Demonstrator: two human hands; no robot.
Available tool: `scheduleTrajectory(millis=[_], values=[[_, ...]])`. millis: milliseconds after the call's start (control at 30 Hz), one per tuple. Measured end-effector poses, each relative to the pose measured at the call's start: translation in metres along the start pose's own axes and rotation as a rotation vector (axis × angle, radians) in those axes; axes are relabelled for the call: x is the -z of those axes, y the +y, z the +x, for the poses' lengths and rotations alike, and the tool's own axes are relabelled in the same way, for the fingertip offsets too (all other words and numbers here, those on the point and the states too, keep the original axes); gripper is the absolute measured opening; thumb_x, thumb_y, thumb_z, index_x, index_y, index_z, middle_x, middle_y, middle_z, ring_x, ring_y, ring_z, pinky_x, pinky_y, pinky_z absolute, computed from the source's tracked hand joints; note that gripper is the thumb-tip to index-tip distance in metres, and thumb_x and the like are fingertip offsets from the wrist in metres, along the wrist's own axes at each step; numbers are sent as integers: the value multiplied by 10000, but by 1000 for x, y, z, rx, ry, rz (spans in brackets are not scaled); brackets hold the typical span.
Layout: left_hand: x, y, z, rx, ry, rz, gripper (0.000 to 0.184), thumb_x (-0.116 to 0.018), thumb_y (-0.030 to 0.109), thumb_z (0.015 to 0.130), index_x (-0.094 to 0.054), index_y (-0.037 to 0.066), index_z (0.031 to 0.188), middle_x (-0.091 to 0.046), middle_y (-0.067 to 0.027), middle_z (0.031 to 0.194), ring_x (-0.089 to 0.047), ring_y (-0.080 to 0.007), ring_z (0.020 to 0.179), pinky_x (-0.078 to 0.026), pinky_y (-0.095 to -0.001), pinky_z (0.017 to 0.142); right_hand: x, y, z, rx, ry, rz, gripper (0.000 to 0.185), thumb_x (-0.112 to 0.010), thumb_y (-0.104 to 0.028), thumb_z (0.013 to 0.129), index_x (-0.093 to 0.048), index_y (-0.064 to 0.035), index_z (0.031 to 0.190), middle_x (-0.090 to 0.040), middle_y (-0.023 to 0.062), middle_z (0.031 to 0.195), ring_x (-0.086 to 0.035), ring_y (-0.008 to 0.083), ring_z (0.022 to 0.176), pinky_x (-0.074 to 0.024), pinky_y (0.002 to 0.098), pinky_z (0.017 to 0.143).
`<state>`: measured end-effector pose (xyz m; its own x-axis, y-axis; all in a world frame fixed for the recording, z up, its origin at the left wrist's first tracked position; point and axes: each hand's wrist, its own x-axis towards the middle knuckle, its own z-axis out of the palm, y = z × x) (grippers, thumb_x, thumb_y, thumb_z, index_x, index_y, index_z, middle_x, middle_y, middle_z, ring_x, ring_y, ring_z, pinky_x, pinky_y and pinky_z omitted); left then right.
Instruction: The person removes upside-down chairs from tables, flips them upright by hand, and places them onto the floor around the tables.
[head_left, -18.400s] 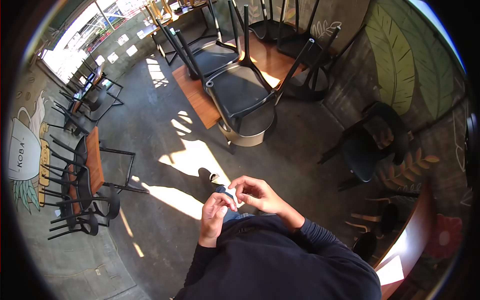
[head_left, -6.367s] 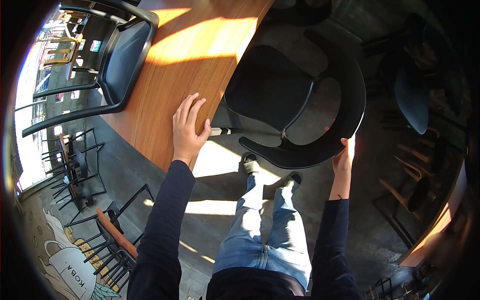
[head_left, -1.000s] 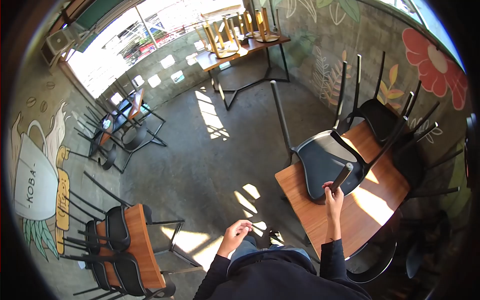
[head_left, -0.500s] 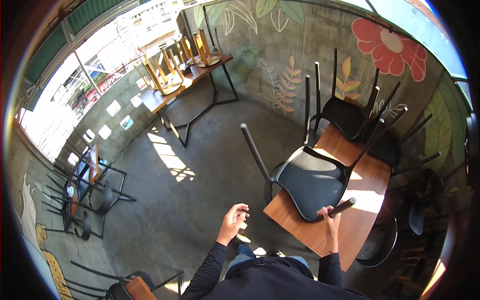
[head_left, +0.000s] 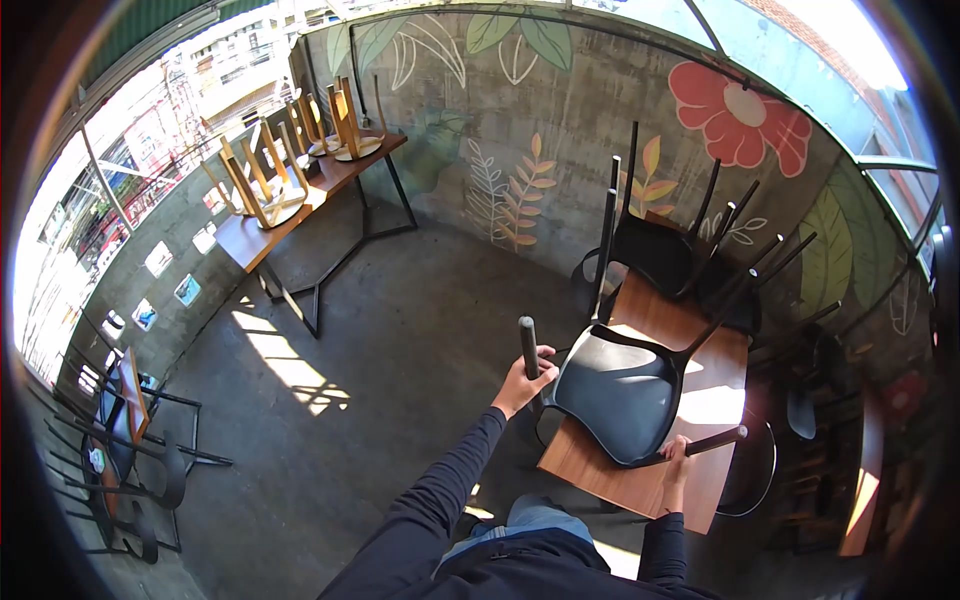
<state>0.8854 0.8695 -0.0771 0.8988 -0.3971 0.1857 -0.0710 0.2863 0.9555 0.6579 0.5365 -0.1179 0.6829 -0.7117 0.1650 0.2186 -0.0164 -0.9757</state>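
A black chair (head_left: 618, 392) rests upside down on the near end of a wooden table (head_left: 600, 472), its legs pointing up and outward. My left hand (head_left: 526, 384) is closed around the chair's left front leg. On the other side, my right hand (head_left: 677, 462) grips the leg that points right, close to where it joins the seat. Part of the chair's backrest is hidden below the table edge. Behind it on the same table, another upturned black chair (head_left: 655, 250) stands with its legs in the air.
Upturned wooden stools (head_left: 265, 195) sit on a long table (head_left: 240, 243) by the far wall. At left, more black chairs (head_left: 120, 460) lie upturned on a small table (head_left: 133, 385). A dark chair (head_left: 800, 412) and a tabletop (head_left: 862, 480) are at right.
My left hand has moved up and right from the open air onto the chair's left leg and closed on it. My right hand keeps its hold. The view has shifted right.
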Motion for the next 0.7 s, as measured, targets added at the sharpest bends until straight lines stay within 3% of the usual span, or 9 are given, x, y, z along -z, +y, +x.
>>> scheduleTrajectory(millis=[133, 167, 233, 300, 367, 500, 567, 700], values=[[12, -38, 4, 172, -108, -61, 136, -678, 192, 925, -638, 62, 933, -615, 8, 830, -600, -88, 802, -485, -270, 785, 1, 5, -5, -21, 11, -10, 341, -560, -67, 934, -448, -66, 612, -445, 29, 563, -496, 155, 534, -465, 315, 590], [20, -58, 5, 209, -151, 36, 134, -680, 190, 920, -642, 62, 932, -620, 11, 836, -603, -92, 826, -482, -280, 805, 1, 9, -5, -36, 11, -9, 340, -560, -64, 933, -446, -66, 613, -444, 29, 565, -497, 157, 535, -469, 319, 599], [23, -65, 1, 175, -150, 99, 165, -689, 186, 906, -654, 36, 849, -608, 28, 747, -558, -61, 724, -463, -254, 700, 2, 22, -7, -51, 22, -17, 340, -561, -60, 933, -442, -67, 614, -440, 29, 567, -497, 159, 537, -475, 326, 609], [27, -75, 1, 218, -229, 113, 172, -710, 195, 894, -642, 40, 867, -617, 17, 759, -584, -98, 749, -486, -293, 734, 0, 42, -7, -41, 47, -22, 343, -562, -57, 933, -439, -70, 614, -436, 28, 568, -495, 157, 537, -478, 329, 613], [31, -75, 0, 155, -309, 262, 158, -721, 184, 889, -628, 55, 893, -641, 0, 802, -611, -119, 795, -496, -307, 775, -2, 67, -9, -18, 194, 22, 330, -564, -72, 941, -449, -69, 631, -450, 27, 574, -508, 155, 548, -483, 332, 620], [44, -102, 7, 174, -503, 250, 156, -720, 167, 894, -611, 58, 920, -667, -43, 935, -631, -138, 919, -486, -311, 856, -19, 84, -11, 56, 463, -74, 329, -564, -126, 950, -475, -71, 637, -531, 47, 620, -573, 161, 657, -503, 329, 718], [48, -115, 17, 143, -619, 387, 201, -740, 210, 878, -606, 63, 913, -673, -60, 964, -639, -207, 972, -482, -343, 893, -30, 95, -13, 63, 561, -203, 281, -558, -132, 940, -544, -46, 673, -607, 65, 683, -595, 168, 720, -506, 346, 780], [48, -127, 33, 130, -714, 533, 184, -734, 247, 876, -646, 88, 909, -691, -70, 1031, -638, -237, 1029, -481, -363, 947, -29, 116, -14, 35, 653, -241, 235, -572, -120, 914, -605, -24, 702, -652, 76, 725, -593, 152, 729, -489, 333, 791]])
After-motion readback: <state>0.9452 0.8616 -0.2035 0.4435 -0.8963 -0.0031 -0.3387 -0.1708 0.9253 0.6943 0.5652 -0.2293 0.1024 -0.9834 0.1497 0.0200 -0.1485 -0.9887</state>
